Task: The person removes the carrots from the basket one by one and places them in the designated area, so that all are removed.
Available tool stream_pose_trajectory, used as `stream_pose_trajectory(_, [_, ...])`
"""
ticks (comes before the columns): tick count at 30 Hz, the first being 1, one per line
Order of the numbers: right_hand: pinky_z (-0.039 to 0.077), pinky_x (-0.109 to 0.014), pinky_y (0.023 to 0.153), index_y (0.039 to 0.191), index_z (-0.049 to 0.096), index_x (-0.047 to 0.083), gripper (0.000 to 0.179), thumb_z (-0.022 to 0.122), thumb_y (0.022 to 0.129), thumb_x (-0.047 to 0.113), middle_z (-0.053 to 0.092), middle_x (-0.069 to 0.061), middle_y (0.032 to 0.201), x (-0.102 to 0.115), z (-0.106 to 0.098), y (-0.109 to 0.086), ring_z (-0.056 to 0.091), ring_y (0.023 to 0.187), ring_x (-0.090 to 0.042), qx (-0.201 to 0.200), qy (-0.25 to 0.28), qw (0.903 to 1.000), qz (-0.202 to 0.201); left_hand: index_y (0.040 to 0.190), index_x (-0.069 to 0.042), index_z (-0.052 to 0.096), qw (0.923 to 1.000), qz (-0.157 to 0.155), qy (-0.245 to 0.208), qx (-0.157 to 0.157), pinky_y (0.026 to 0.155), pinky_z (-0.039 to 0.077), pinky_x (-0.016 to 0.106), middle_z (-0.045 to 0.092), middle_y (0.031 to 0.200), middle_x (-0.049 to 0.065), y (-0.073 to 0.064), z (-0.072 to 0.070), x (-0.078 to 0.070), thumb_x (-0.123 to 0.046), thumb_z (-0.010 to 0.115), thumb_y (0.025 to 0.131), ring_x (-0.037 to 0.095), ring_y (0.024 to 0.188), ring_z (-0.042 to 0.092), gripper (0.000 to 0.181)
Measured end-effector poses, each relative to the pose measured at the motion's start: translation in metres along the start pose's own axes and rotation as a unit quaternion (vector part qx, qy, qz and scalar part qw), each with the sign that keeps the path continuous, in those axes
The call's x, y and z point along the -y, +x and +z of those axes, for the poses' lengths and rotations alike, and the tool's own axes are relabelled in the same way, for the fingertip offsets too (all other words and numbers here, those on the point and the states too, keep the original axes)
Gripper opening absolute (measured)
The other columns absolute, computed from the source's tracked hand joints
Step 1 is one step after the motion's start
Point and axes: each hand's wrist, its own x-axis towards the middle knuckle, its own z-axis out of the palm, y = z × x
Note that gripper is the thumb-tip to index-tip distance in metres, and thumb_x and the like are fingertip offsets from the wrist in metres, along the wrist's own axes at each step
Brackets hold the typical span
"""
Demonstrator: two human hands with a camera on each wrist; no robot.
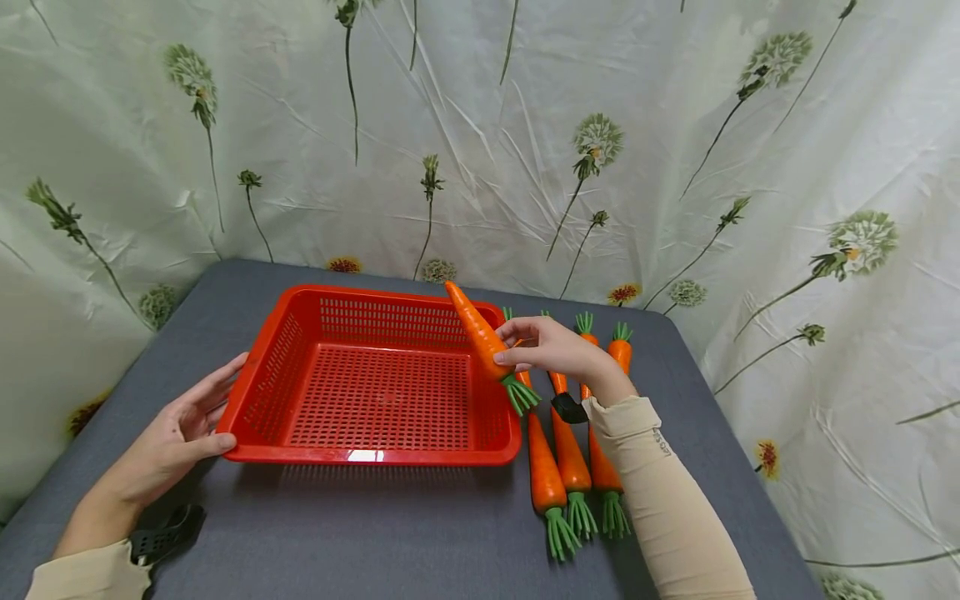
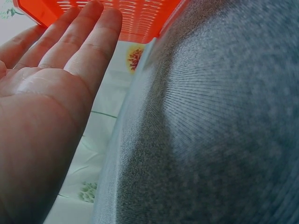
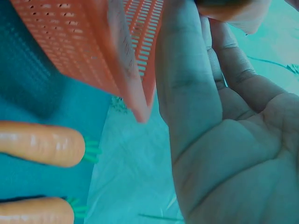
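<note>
In the head view my right hand (image 1: 551, 346) pinches an orange carrot (image 1: 476, 329) near its green-topped end. This carrot slants over the right side of a red plastic basket (image 1: 371, 456), its pointed tip up and to the left. My left hand (image 1: 176, 429) is at the basket's left side, fingers nearly straight against the outer wall and thumb at the front left corner of the rim. Those straight fingers (image 2: 77, 42) show again in the left wrist view, tips at the basket. The perforated basket floor (image 1: 382, 396) shows no carrots on it.
Right of the basket several more carrots lie in two rows on the grey table (image 1: 360, 542); one front carrot (image 1: 546, 467) lies close to the basket. My right forearm and wrist strap (image 1: 570, 408) partly cover them. A flower-patterned curtain (image 1: 480, 167) hangs behind the table.
</note>
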Motion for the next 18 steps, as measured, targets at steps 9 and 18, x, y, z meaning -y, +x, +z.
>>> stream_pose_trajectory(9, [0.057, -0.035, 0.086, 0.124, 0.061, 0.01, 0.035, 0.069, 0.095, 0.029, 0.065, -0.008, 0.11, -0.012, -0.012, -0.029, 0.063, 0.1, -0.027, -0.036, 0.012, 0.9992, -0.011, 0.162, -0.012, 0.012, 1.0, 0.006, 0.0, -0.002, 0.088, 0.059, 0.028, 0.042, 0.154, -0.001, 0.0, -0.001, 0.002, 0.02, 0.054, 0.088, 0.006, 0.128, 0.058, 0.091])
stream_pose_trajectory(18, [0.056, -0.039, 0.085, 0.13, 0.055, 0.007, 0.042, 0.068, 0.096, 0.028, 0.065, -0.01, 0.116, -0.027, -0.021, -0.053, 0.066, 0.092, -0.023, -0.071, 0.04, 0.9967, 0.008, 0.162, -0.013, 0.013, 1.0, 0.0, 0.006, -0.008, 0.088, 0.059, 0.027, 0.041, 0.154, -0.002, 0.001, 0.0, 0.002, 0.019, 0.054, 0.088, 0.005, 0.128, 0.058, 0.091])
